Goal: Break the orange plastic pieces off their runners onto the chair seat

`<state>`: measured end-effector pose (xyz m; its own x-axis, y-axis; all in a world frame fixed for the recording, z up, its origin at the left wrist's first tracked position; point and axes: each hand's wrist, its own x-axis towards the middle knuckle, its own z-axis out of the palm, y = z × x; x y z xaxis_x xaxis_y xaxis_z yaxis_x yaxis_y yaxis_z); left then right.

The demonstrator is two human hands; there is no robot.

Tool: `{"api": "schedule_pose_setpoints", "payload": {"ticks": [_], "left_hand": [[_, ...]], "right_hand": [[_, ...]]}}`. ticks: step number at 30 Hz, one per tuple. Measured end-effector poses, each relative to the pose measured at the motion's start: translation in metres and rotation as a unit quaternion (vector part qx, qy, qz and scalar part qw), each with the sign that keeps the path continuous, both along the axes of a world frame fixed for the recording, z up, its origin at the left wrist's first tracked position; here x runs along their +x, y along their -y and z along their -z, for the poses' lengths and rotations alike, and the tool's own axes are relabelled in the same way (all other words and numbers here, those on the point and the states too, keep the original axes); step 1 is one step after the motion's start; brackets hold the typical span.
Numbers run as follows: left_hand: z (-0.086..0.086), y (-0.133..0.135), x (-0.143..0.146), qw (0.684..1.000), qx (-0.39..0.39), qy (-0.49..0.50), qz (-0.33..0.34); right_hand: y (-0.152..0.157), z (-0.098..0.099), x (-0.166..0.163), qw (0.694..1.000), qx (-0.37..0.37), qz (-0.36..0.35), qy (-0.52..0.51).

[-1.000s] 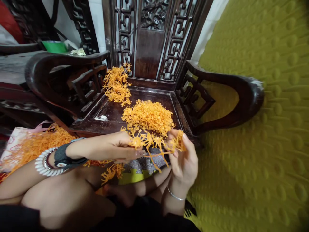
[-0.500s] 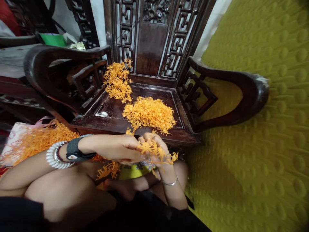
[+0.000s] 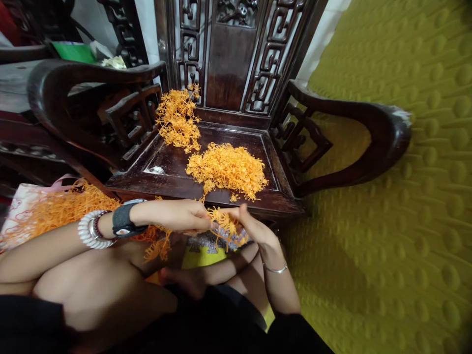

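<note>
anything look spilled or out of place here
Nothing looks damaged. A few orange bits lie loose at the chair seat's front edge, apart from the main pile. Both hands, left hand and right hand, pinch one orange cluster.

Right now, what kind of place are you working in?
Likely a home room, not a workshop: a carved dark wooden armchair serves as the work surface, a yellow-green textured mat covers the floor, and orange plastic pieces are piled on the seat.
</note>
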<state>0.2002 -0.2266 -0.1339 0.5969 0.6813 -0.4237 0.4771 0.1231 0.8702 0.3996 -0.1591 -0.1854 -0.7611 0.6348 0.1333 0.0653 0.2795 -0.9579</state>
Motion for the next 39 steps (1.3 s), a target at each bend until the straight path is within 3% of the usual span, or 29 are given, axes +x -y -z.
{"api": "schedule_pose_setpoints", "payload": {"ticks": [2,3,10,15,18,24,30,34,39], "left_hand": [[0.009,-0.003,0.001,1.000,-0.005,-0.009,-0.011],[0.013,-0.005,0.001,1.000,0.000,-0.009,-0.015],[0.031,-0.008,0.005,0.997,0.016,0.013,-0.079],[0.051,-0.011,0.008,0.993,0.006,0.034,-0.110],[0.052,-0.009,0.011,0.991,0.006,0.049,-0.122],[0.032,0.006,0.023,0.990,0.001,0.099,-0.100],[-0.010,0.026,0.034,0.992,0.119,0.030,-0.026],[-0.027,0.034,0.030,0.989,0.115,0.053,0.072],[-0.033,0.040,0.025,0.976,0.192,0.015,0.104]], "right_hand": [[0.003,0.002,-0.008,0.995,0.011,-0.086,0.058],[0.006,0.005,-0.012,0.993,0.023,-0.092,0.073],[0.022,0.020,-0.027,0.986,0.101,0.126,0.044],[0.027,0.014,-0.026,0.975,0.130,0.172,0.048],[0.028,0.011,-0.028,0.965,0.157,0.205,0.042],[0.029,0.007,-0.019,0.906,0.280,0.309,-0.074],[0.053,-0.006,0.006,0.828,0.393,0.364,-0.164],[0.068,-0.014,0.020,0.830,0.401,0.345,-0.177],[0.069,-0.014,0.018,0.850,0.410,0.260,-0.203]]}}
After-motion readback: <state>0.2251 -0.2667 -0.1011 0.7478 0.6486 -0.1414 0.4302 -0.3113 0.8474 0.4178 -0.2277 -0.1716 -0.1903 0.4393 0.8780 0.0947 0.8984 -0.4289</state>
